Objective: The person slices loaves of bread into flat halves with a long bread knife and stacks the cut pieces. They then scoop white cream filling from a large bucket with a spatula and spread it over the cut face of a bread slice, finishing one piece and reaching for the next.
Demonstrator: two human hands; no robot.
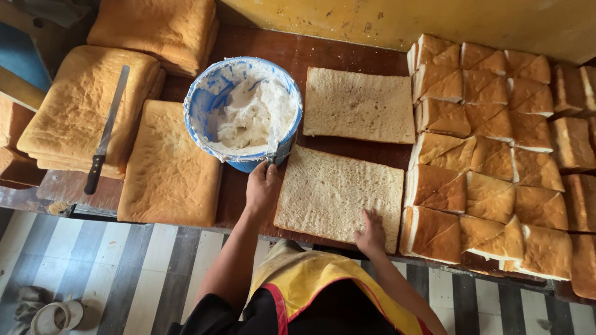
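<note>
Brown wood makes the table (347, 46), with a yellow wall at 12 o'clock and a striped floor at 6 o'clock. At the middle top sits a blue bucket (205, 102) with white cream (251, 115) inside. The left hand (262, 186) is just below the bucket, at its 6 o'clock side, and its fingers are closed around a handle that dips into the cream — the tool itself is too small to make out. The right hand (371, 234) lies flat and open on the near slab (338, 193), at that slab's 5 o'clock corner. A second slab (359, 104) lies at 12 o'clock from the first, close to it. At 3 o'clock are rows of cut cake pieces (490, 155) with white filling, packed side by side. At 9 o'clock are stacks of golden sheets (169, 164) — a long knife (107, 133) rests on one stack. The person wears a yellow apron (323, 279).
</note>
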